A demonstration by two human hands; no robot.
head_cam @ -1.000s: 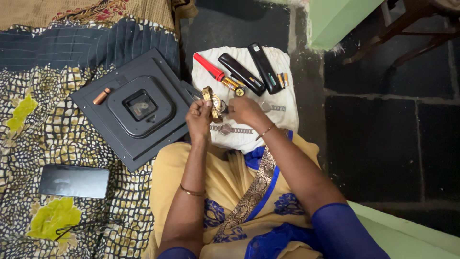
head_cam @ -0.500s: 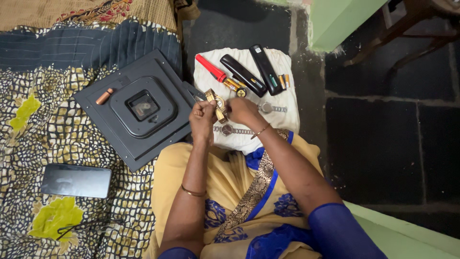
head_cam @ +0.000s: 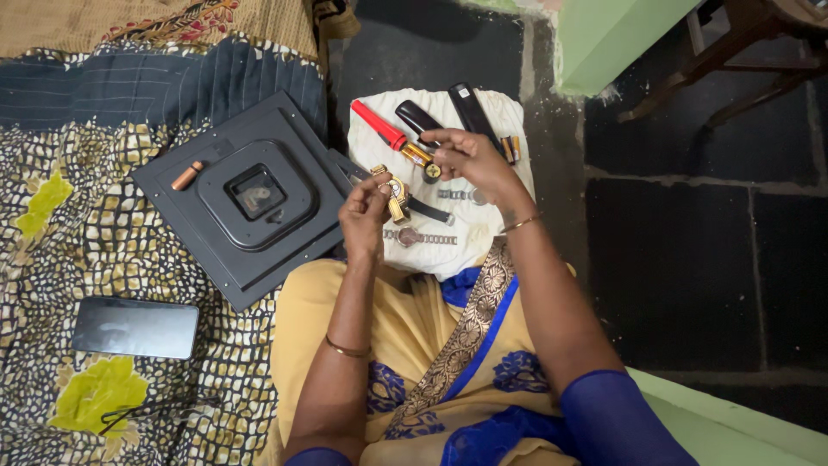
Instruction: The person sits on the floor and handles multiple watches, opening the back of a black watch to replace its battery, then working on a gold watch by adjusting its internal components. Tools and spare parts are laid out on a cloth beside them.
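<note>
My left hand (head_cam: 366, 210) holds a gold wristwatch (head_cam: 395, 193) above a white cloth (head_cam: 473, 235) spread on my lap. My right hand (head_cam: 464, 157) hovers a little to the right of the watch, over the cloth, fingers pinched together; whether something small is between them I cannot tell. On the cloth lie a red-handled screwdriver (head_cam: 381, 129), two black remote-like cases (head_cam: 470, 109), a dark-strap watch (head_cam: 431, 210), a metal-band watch (head_cam: 414, 236) and small batteries (head_cam: 511, 148).
A black square wall clock (head_cam: 250, 197) lies face down on the patterned bedspread at left, with a copper-coloured battery (head_cam: 186, 175) on it. A dark phone (head_cam: 135, 327) and spectacles (head_cam: 147, 410) lie lower left. Dark stone floor and a green wall sit to the right.
My right hand has pulled away from the gold watch toward the upper right; earlier both hands were together on it. The left hand keeps the watch.
</note>
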